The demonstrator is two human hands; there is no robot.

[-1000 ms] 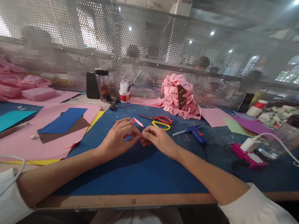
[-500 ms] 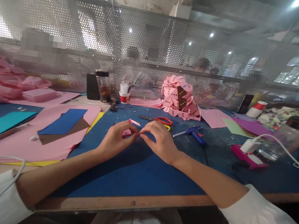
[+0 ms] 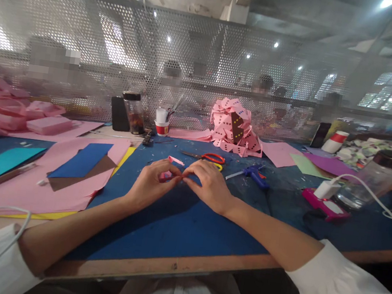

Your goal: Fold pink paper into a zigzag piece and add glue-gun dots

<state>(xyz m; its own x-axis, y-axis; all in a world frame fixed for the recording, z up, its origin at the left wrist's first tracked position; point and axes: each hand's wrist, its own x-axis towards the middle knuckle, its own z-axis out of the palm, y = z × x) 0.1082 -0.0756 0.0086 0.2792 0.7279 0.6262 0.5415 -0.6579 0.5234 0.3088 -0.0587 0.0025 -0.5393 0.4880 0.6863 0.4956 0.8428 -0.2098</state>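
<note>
Above the blue table mat (image 3: 176,234), my left hand (image 3: 153,180) is closed on a small folded pink paper piece (image 3: 165,175), part of which shows between thumb and fingers. My right hand (image 3: 208,185) is closed too, its thumb and fingertips pinching at the same spot where they meet the left fingertips. What lies between the right fingertips is mostly hidden. Just behind the hands lies a pink paper strip (image 3: 175,160); whether it joins the held piece I cannot tell. Scissors with red handles (image 3: 213,158) lie beyond, with a yellow handle (image 3: 219,167) partly behind my right hand.
A blue glue gun (image 3: 255,175) lies to the right, near a magenta power strip (image 3: 324,204) and a glass jar (image 3: 366,183). Pink sheets (image 3: 61,196) and a blue sheet (image 3: 82,160) lie left. A dotted pink paper pile (image 3: 233,128) stands at the back before a perforated screen (image 3: 204,36).
Both hands stay fingertip to fingertip, with only a slight shift of the fingers. The whole view has moved a little; nothing else has visibly changed.
</note>
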